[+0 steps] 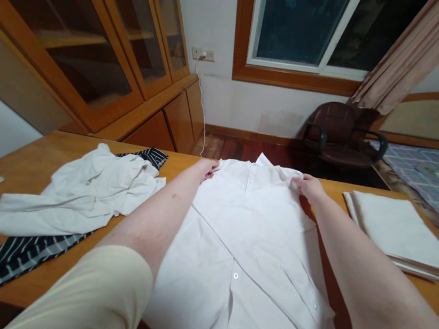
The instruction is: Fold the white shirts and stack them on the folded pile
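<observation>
A white button-up shirt [247,227] lies spread over the wooden table, its collar end toward the far edge and its lower part running out of view at the bottom. My left hand [206,169] grips the shirt at its upper left shoulder, fingers closed on the cloth. At the opposite shoulder my right hand [308,188] pinches the fabric in the same way. One sleeve crosses diagonally over the shirt front, its cuff near the lower right. Small buttons show down the middle.
Left on the table [178,167] lies a crumpled white garment [91,185] over a black striped cloth [29,258]. A white stack of folded cloth [401,226] sits at the right. Beyond are a glass-door cabinet [140,89], an office chair [336,134] and a bed [428,176].
</observation>
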Available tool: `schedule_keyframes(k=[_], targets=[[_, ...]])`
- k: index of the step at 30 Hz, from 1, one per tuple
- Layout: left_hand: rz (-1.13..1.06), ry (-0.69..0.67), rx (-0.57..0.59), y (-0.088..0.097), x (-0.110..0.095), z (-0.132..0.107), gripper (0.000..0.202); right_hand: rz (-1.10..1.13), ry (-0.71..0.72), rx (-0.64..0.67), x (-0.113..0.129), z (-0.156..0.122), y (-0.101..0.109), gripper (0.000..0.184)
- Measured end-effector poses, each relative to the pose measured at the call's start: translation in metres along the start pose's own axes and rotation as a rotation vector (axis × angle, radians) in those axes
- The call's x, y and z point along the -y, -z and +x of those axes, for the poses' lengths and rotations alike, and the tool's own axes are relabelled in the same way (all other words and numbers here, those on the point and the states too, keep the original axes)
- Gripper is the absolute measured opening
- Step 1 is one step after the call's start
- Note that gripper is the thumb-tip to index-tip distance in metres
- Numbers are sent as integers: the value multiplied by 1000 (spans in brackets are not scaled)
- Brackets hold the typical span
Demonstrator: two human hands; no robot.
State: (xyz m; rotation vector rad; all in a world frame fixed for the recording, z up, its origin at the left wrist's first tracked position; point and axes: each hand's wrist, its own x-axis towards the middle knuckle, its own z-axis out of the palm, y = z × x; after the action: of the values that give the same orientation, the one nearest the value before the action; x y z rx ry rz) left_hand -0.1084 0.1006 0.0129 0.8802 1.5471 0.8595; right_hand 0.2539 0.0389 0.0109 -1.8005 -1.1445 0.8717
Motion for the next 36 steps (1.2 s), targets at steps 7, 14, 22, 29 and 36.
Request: schedule_keyframes(k=[7,14,22,29,36], targets=[[117,88,55,8,-6,-8,19,37,-8,-9,8,-9,2,15],[202,-68,-13,6,-4,-14,19,204,3,23,21,-15,-1,18],[74,-186,-73,15,-14,-36,9,502,-4,42,23,-26,8,19],[-273,-89,22,55,11,-97,30,481,88,116,7,-87,33,16],[70,35,96,79,61,-133,16,341,40,215,-32,-138,51,16]])
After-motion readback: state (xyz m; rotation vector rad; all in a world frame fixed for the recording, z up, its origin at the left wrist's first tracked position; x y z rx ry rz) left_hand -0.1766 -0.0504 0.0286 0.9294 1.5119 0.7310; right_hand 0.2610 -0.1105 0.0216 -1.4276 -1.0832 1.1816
